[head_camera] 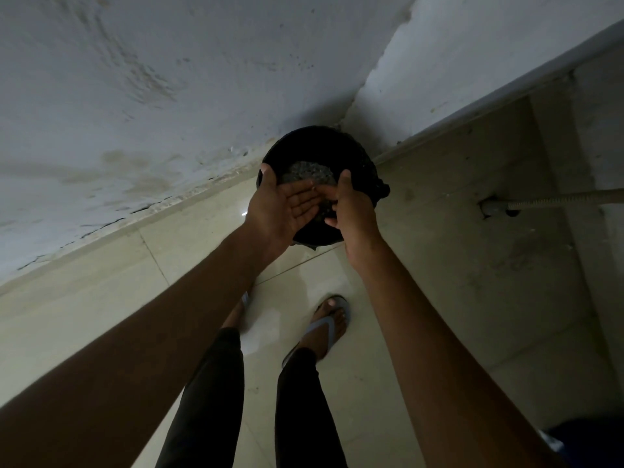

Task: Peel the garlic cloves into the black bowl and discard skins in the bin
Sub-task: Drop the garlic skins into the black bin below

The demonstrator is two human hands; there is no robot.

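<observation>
The person is standing on a pale tiled floor [388, 383] in dim light, reaching both bare arms forward and down over a black bin [314, 146]. The bin is sitting on the floor in the corner, right where a stained white wall [152, 79] is meeting a second wall to the right. A black liner is bunching around its rim, and a greyish heap of something is lying inside; what it is made of is too dark to tell.

The left hand [287, 206] is hovering above the bin's near left rim with its palm turned up and toward the right, its fingers lying straight and together, holding nothing that can be made out. The right hand [354, 211] is hovering above the near right rim with its back toward the camera, its fingers pointing toward the left hand. The fingertips of the two hands are meeting or nearly meeting over the bin's opening. Whether the right hand is holding any garlic skins is not showing, as its palm is facing away.

Below the arms, the person's legs in dark trousers and a foot in a grey flip-flop [329, 327] are showing on the tiles. A pale hose [557, 199] is running from a hole low in the right-hand wall.
</observation>
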